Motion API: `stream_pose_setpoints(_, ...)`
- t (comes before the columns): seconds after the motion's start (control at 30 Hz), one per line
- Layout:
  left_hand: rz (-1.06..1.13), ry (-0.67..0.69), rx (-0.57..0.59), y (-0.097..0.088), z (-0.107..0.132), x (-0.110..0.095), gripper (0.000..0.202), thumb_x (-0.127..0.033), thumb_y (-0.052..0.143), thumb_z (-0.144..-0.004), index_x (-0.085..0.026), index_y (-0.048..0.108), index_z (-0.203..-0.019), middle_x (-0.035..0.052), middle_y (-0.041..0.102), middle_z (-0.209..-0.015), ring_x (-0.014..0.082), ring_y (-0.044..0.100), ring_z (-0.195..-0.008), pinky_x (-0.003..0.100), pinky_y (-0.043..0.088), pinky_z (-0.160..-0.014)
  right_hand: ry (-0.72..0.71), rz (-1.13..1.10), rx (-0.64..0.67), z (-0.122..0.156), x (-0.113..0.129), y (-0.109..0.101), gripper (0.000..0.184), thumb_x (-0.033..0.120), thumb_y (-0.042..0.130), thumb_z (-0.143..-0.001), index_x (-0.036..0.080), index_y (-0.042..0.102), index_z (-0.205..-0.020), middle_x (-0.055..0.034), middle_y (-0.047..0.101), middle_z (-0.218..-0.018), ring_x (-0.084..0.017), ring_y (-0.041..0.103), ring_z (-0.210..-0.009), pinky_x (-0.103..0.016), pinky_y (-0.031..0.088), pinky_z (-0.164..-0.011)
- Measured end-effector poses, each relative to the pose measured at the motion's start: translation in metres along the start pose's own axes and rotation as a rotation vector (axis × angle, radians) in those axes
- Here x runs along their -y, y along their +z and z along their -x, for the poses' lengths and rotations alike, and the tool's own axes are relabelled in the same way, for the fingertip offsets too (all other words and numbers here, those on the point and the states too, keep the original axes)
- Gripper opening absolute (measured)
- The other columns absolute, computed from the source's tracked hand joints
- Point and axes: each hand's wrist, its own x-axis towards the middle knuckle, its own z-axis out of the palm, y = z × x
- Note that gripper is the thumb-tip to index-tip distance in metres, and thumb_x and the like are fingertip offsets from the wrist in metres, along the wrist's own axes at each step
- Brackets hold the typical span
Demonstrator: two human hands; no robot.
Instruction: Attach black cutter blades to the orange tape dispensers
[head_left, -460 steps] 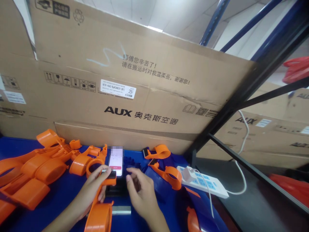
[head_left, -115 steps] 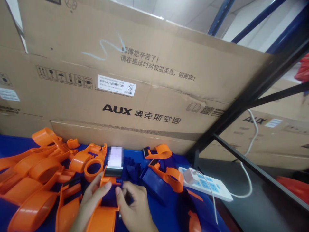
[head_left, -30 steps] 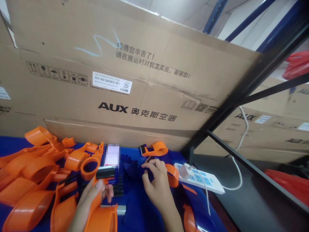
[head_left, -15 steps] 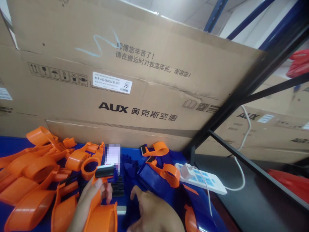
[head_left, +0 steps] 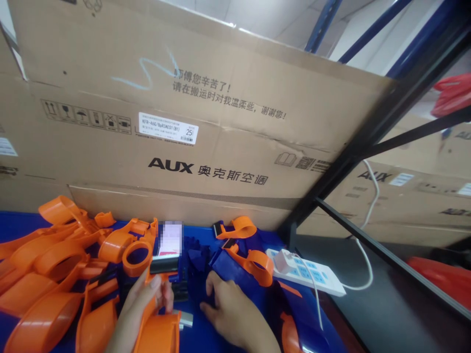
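Left hand (head_left: 147, 301) clenched round an orange tape dispenser (head_left: 156, 314) low at centre, right hand (head_left: 230, 314) loose, fingertips among dark blue parts (head_left: 200, 260); likely risk: a cut from the dispenser's toothed blade (head_left: 164, 265) nearby.

Left hand (head_left: 147, 299) grips orange dispenser (head_left: 156, 328); right hand (head_left: 230, 311) on blue part (head_left: 230, 267), perhaps pinching.

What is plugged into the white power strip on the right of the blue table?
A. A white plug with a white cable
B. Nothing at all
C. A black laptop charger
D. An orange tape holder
A: a white plug sits in the near end of the power strip, and a white cable runs off to the right and up.
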Motion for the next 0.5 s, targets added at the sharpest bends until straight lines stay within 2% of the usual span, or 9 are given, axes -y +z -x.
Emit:
stream_pose_setpoints(0.03, -0.018, -0.025, 0.004, 0.001, 0.000, -0.001, 0.043, -0.056, 0.087, -0.072, -0.020, 0.064, -0.078, 0.0028, 0.066, -0.060, 0.0222, 0.066, -0.053, 0.030, 0.045, -0.049, -0.031, -0.068, -0.011, -0.001, 0.004, -0.002, 0.009, 0.020, 0.068, -0.091, 0.025, 0.062, -0.087, 0.0026, 0.066, -0.069, -0.019, 0.065, -0.063, -0.024, 0.041, -0.055)
stream_pose_setpoints(0.1, -0.053, -0.051, 0.019, 0.005, -0.001, -0.001, 0.044, -0.056, 0.088, -0.071, -0.019, 0.066, -0.078, 0.0045, 0.069, -0.060, 0.0221, 0.066, -0.051, 0.030, 0.046, -0.048, -0.086, -0.235, -0.074, -0.002, 0.013, -0.003, 0.014, 0.031, 0.057, -0.103, 0.024, 0.063, -0.092, 0.0029, 0.064, -0.069, -0.017, 0.063, -0.063, -0.024, 0.044, -0.056)
stream_pose_setpoints(0.17, -0.066, -0.028, 0.018, 0.010, -0.001, 0.003, 0.046, -0.057, 0.090, -0.070, -0.018, 0.070, -0.082, 0.0053, 0.071, -0.061, 0.0224, 0.067, -0.050, 0.030, 0.048, -0.049, -0.154, -0.417, -0.152, -0.004, 0.021, 0.000, 0.016, 0.035, 0.053, -0.106, 0.024, 0.064, -0.112, 0.0009, 0.068, -0.080, -0.017, 0.066, -0.069, -0.025, 0.050, -0.060)
stream_pose_setpoints(0.23, -0.060, 0.028, -0.029, 0.016, 0.001, 0.009, 0.048, -0.057, 0.090, -0.071, -0.017, 0.072, -0.090, 0.0048, 0.072, -0.061, 0.0218, 0.068, -0.049, 0.029, 0.049, -0.049, -0.247, -0.545, -0.204, -0.005, 0.027, 0.007, 0.035, 0.031, 0.060, -0.101, 0.026, 0.057, -0.135, -0.0027, 0.072, -0.098, -0.016, 0.068, -0.076, -0.025, 0.055, -0.065)
stream_pose_setpoints(0.33, -0.045, 0.065, -0.111, 0.027, 0.007, 0.017, 0.050, -0.054, 0.089, -0.075, -0.017, 0.071, -0.104, 0.0036, 0.074, -0.060, 0.0212, 0.068, -0.047, 0.029, 0.050, -0.049, -0.343, -0.549, -0.266, -0.007, 0.032, 0.021, 0.054, 0.021, 0.065, -0.093, 0.028, 0.054, -0.145, -0.0042, 0.072, -0.109, -0.016, 0.069, -0.076, -0.026, 0.058, -0.065)
stream_pose_setpoints(0.5, -0.059, 0.053, -0.161, 0.032, 0.012, 0.015, 0.055, -0.057, 0.088, -0.074, -0.019, 0.068, -0.109, 0.0033, 0.075, -0.062, 0.0227, 0.069, -0.048, 0.027, 0.051, -0.044, -0.366, -0.376, -0.371, -0.007, 0.034, 0.037, 0.055, 0.017, 0.061, -0.091, 0.024, 0.057, -0.145, -0.0059, 0.075, -0.100, -0.021, 0.071, -0.082, -0.030, 0.061, -0.070)
